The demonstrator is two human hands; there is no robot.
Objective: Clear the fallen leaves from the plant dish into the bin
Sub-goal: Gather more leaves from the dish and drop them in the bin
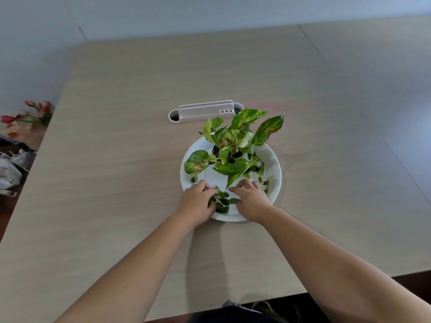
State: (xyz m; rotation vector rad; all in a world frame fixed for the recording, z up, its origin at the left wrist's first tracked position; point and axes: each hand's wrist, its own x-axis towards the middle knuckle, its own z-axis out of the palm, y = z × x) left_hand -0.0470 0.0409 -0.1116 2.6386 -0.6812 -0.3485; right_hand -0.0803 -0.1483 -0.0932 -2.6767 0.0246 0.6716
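Note:
A white round plant dish (pixel 274 164) sits mid-table with a green variegated potted plant (pixel 235 145) standing in its far half. Several small dark fallen leaves (pixel 222 202) are heaped at the dish's near rim, and more loose leaves (pixel 260 177) lie on its right side. My left hand (pixel 197 201) rests on the left of the heap, fingers curled around some of the leaves. My right hand (pixel 250 198) is on the right of the heap, fingers bent down onto the dish; whether it holds leaves is unclear. No bin is in view.
A white oblong desk organiser (pixel 203 111) stands on the table just behind the plant. Red artificial flowers (pixel 30 115) and bags (pixel 9 171) lie off the table's left edge. The wooden table (pixel 116 159) stretches wide on both sides; its near edge is close to my body.

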